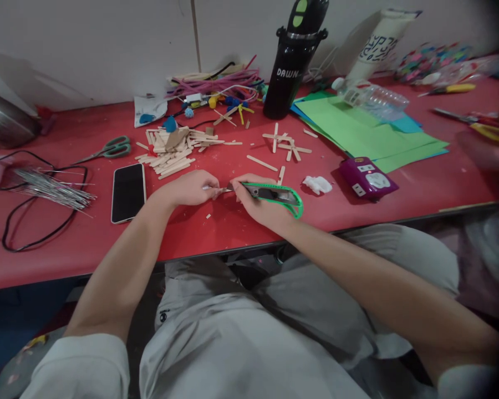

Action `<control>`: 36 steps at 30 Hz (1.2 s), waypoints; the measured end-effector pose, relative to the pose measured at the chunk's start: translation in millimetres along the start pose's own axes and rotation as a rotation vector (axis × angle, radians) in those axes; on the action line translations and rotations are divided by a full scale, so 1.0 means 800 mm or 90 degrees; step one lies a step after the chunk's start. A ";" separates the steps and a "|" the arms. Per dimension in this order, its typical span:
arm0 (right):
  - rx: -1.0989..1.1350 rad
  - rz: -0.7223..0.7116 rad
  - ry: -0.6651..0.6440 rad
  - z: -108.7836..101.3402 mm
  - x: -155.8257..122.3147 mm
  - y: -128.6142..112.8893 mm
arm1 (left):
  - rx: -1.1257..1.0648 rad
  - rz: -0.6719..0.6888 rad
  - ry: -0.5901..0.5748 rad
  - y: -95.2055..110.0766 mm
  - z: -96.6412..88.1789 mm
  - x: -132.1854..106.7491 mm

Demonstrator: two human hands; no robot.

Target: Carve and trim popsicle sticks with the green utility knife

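Note:
My right hand [260,202] is closed around a green utility knife [276,193], its blade end pointing left. Opposite it, my left hand [191,187] pinches a small, pale piece that looks like a craft stick [222,190], mostly hidden by the fingers. The knife's tip meets or nearly touches this piece; I cannot tell which. Tiny pale chips lie on the red table [216,238] below the hands. Beyond them are a loose craft stick [261,162], some crossed sticks [286,145] and a heap of craft sticks [172,149].
A phone [128,194], scissors [112,148] and metal wires [56,188] lie to the left. A black bottle [289,75] stands at the back. To the right are white crumpled material [317,184], a purple socket box [366,178] and green sheets [370,133]. Another person sits at the right edge.

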State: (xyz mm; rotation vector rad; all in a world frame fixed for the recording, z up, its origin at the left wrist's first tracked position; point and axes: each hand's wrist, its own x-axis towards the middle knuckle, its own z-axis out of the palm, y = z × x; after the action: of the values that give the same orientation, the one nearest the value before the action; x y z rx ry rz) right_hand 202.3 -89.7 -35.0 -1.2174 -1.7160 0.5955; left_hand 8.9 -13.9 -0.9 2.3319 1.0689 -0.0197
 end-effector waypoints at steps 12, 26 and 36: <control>-0.035 0.004 -0.010 -0.006 -0.002 -0.007 | -0.006 -0.013 0.001 0.001 0.001 0.002; -0.048 -0.031 0.002 -0.003 -0.003 -0.004 | 0.017 -0.003 0.012 -0.001 0.003 0.002; -0.075 -0.041 0.003 -0.003 -0.005 -0.005 | 0.021 -0.005 0.008 0.000 0.002 0.003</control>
State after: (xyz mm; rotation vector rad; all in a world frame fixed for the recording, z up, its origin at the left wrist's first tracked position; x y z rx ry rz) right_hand 202.6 -95.6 -32.5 -1.2389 -1.8002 0.4580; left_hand 10.7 -12.9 -3.2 2.3596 1.0912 -0.0265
